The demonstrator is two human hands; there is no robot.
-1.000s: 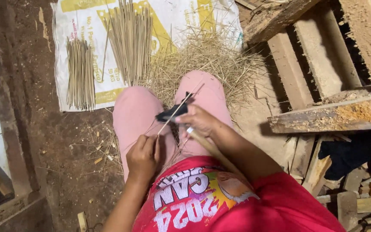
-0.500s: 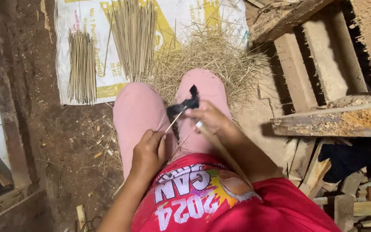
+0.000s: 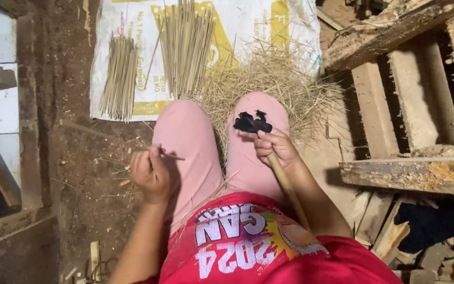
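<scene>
Since half a second ago, the left hand [image 3: 150,171] has pulled away to the left, off the pink knee, and the thin stick [image 3: 170,155] went with it; before, the stick lay against the blade over the lap. Now this hand is closed, the fingers pinched on one end of the stick, which points to the right over the left thigh. The right hand [image 3: 273,148] rests on the right knee with the fingers clamped around the wooden handle [image 3: 289,185] of a knife, whose dark blade [image 3: 251,124] stands out just above the knuckles.

I judge the stick to be very light, a little flexible and easy to snap, so it is best held near its end between the fingertips. The knife seems stiff and sharp; only the handle is safe to hold.

Beyond the knees lies a heap of pale shavings [image 3: 269,79]. Farther on, two bundles of finished sticks [image 3: 185,44] lie on a white sack [image 3: 248,23].
</scene>
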